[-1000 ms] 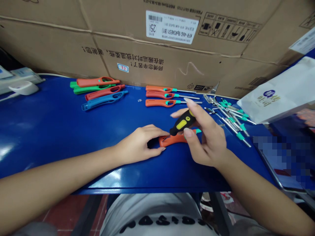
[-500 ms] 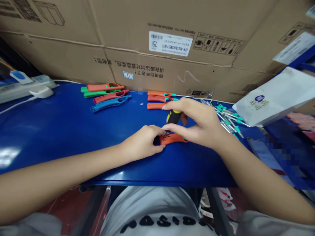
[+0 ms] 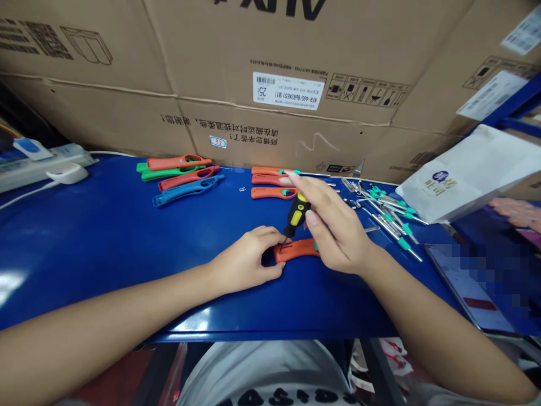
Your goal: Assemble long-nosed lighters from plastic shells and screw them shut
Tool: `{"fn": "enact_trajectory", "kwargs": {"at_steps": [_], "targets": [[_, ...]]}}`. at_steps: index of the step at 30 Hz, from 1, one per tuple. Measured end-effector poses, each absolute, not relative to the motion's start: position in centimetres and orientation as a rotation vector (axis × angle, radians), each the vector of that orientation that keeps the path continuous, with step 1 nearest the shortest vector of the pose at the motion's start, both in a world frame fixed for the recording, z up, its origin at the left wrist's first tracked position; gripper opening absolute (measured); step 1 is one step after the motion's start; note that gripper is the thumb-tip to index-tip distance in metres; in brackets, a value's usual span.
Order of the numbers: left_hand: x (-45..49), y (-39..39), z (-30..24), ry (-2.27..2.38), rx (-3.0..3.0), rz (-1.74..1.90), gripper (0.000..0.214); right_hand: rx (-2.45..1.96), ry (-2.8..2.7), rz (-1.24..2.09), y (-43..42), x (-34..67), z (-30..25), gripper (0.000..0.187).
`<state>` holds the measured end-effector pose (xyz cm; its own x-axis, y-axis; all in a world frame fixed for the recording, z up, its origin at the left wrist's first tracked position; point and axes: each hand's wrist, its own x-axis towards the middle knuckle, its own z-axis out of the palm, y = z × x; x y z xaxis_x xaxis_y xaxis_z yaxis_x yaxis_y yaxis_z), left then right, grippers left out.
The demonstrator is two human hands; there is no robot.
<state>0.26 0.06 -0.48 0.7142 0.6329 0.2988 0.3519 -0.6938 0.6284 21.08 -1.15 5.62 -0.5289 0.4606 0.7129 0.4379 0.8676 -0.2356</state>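
An orange lighter point(image 3: 301, 248) of the long-necked kind lies flat on the blue table, its far end partly hidden. My left hand point(image 3: 257, 254) pinches its left end between thumb and fingers. In my right hand point(image 3: 338, 225) is a black and yellow screwdriver point(image 3: 297, 213), leaning a little, its tip on the lighter's left end. Just behind, several finished-looking orange lighters point(image 3: 270, 193) with metal rods lie in a stack of rows. Tiny screws point(image 3: 242, 189) rest to the left of them.
Orange, green, red and blue handle shells point(image 3: 188, 193) lie at the back left. Metal rods with green parts point(image 3: 393, 220) are heaped at the right, near a white paper bag point(image 3: 465, 175) and a phone point(image 3: 469, 287). A large cardboard box point(image 3: 220, 73) walls the back; a power strip point(image 3: 67, 155) sits far left.
My right hand's fingers have shifted on the screwdriver's handle, which now shows more of its length. My left hand keeps hold of the lighter. The camera view has tilted up slightly.
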Motion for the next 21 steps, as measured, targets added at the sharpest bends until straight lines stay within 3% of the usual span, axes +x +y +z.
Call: {"fn": "enact_trajectory", "kwargs": {"at_steps": [2, 7, 11, 14, 17, 21], "targets": [[0.23, -0.02, -0.62, 0.733, 2.388, 0.696, 0.027, -0.639, -2.148, 0.092, -1.15, 21.03, 5.49, 0.049], [0.15, -0.15, -0.63, 0.698, 2.371, 0.701, 0.028, -0.614, -2.097, -0.246, -1.25, 21.34, 5.31, 0.043], [0.1, -0.08, -0.71, 0.699, 2.363, 0.668, 0.03, -0.684, -2.107, 0.234, -1.62, 21.08, 5.36, 0.038], [0.07, -0.01, -0.73, 0.67, 2.36, 0.666, 0.026, -0.676, -2.023, 0.167, -1.55, 20.89, 5.38, 0.025], [0.03, -0.03, -0.64, 0.624, 2.376, 0.671, 0.023, -0.648, -2.036, -0.02, -1.37, 21.04, 5.45, 0.031], [-0.04, -0.11, -0.54, 0.621, 2.392, 0.651, 0.029, -0.71, -2.035, 0.464, -1.44, 21.14, 5.55, 0.042]]}}
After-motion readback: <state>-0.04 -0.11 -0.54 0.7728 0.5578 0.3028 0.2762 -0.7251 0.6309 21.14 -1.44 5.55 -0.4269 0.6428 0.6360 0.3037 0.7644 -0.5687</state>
